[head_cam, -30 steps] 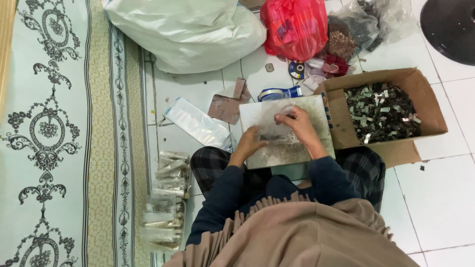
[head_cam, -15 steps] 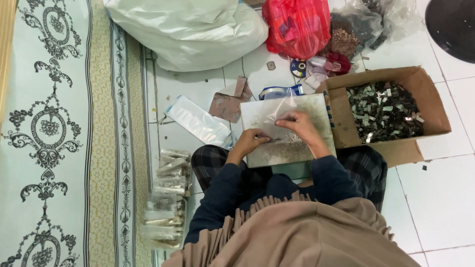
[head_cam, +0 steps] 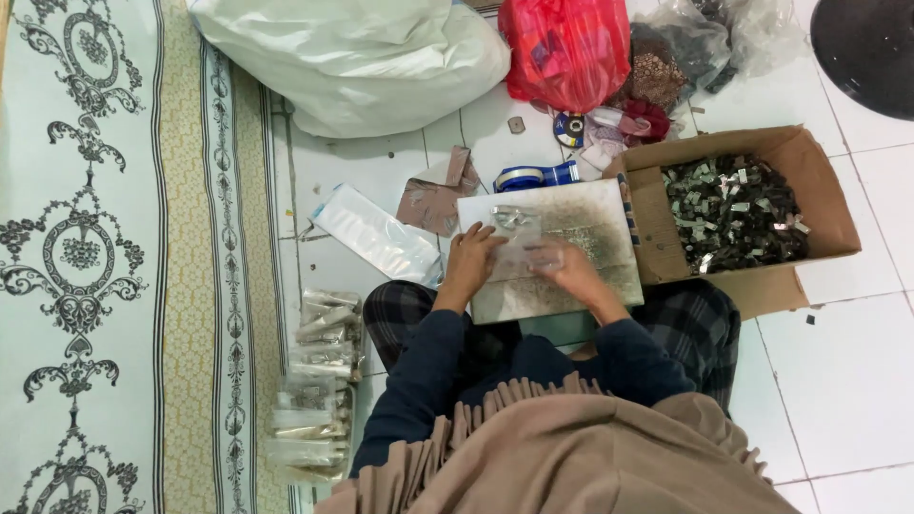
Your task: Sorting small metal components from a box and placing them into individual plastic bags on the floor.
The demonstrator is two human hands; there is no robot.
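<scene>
I sit on the floor with a grey speckled board (head_cam: 600,228) across my lap. On it lies a small clear plastic bag (head_cam: 514,233) with shiny small pieces at its far end. My left hand (head_cam: 470,259) grips the bag's left side. My right hand (head_cam: 562,266) holds its right side, fingers curled over the plastic. Both sleeves are dark blue.
An open cardboard box (head_cam: 819,181) of several small metallic pieces stands to the right. Filled clear packets (head_cam: 314,390) are stacked on the left by a patterned carpet (head_cam: 86,247). A white sack (head_cam: 352,57), red bag (head_cam: 566,48), tape roll (head_cam: 533,176) and flat clear bags (head_cam: 376,233) lie ahead.
My right hand has come down from the board's far part toward me. Both hands now hold the clear bag at its sides.
</scene>
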